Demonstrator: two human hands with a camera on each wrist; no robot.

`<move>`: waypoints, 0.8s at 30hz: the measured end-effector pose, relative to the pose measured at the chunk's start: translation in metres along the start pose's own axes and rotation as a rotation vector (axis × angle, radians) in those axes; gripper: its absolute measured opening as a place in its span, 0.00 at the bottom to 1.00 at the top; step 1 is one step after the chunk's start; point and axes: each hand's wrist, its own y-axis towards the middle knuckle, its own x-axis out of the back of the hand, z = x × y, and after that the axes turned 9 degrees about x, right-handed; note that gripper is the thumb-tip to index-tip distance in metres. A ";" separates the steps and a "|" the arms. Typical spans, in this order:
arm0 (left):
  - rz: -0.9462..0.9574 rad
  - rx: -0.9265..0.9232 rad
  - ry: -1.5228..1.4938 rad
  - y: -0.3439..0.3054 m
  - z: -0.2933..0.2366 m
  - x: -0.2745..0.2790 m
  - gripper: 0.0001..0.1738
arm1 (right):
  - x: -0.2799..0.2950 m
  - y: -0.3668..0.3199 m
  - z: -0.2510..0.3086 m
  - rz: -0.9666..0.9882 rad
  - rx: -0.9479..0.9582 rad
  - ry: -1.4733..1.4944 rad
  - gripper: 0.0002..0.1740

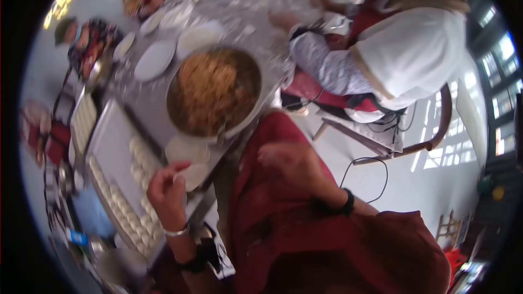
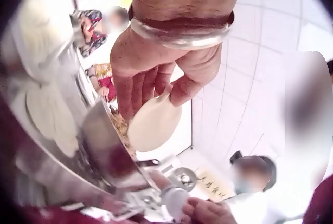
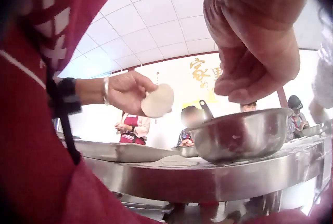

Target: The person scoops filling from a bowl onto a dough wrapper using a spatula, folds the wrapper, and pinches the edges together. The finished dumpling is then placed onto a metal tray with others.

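My left hand (image 1: pixel 168 198) pinches a round, thin dough wrapper (image 2: pixel 156 125) between thumb and fingers, beside the table edge. The right wrist view shows this wrapper held up in the air, left of the metal bowl (image 3: pixel 239 135). My right hand (image 1: pixel 291 160) is over my red apron, its fingers loosely bent with nothing seen between them. In the head view, orange-brown filling (image 1: pixel 210 79) heaps inside the bowl, with a spoon-like handle (image 3: pixel 206 108) sticking up at its rim. More wrappers (image 1: pixel 182 149) lie on the table just below the bowl.
A metal tray (image 1: pixel 111 130) with rows of dumplings (image 1: pixel 122 209) stands left of the bowl. White plates (image 1: pixel 155 61) and scattered flour are beyond it. A person in a white cap (image 1: pixel 408 49) works close by on the right; other people stand around the table.
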 end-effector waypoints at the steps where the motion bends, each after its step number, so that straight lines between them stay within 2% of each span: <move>1: 0.052 0.056 -0.224 -0.005 -0.006 -0.010 0.06 | 0.004 0.010 0.014 -0.062 -0.125 0.009 0.10; 2: 0.103 0.095 -0.451 -0.011 -0.009 -0.019 0.07 | 0.004 0.015 0.014 -0.139 -0.089 -0.062 0.11; 3: 0.125 0.149 -0.557 -0.016 -0.005 -0.026 0.08 | 0.006 0.022 0.010 -0.157 0.045 -0.253 0.16; 5: 0.190 0.234 -0.774 -0.019 0.008 -0.037 0.09 | 0.005 0.039 0.005 -0.100 0.234 -0.361 0.25; 8: 0.110 0.405 -0.801 -0.023 0.027 -0.048 0.13 | -0.013 0.054 -0.005 0.032 0.360 -0.472 0.30; 11: 0.100 0.419 -0.816 -0.029 0.033 -0.058 0.17 | -0.033 0.067 -0.002 0.153 0.382 -0.501 0.30; 12: 0.108 0.442 -0.825 -0.031 0.038 -0.058 0.20 | -0.039 0.071 -0.001 0.193 0.404 -0.484 0.28; 17: 0.135 0.544 -0.978 -0.032 0.052 -0.053 0.22 | -0.058 0.088 -0.010 0.335 0.441 -0.466 0.16; 24: 0.098 0.545 -1.062 -0.018 0.065 -0.049 0.20 | -0.051 0.121 -0.024 0.198 0.421 -0.481 0.08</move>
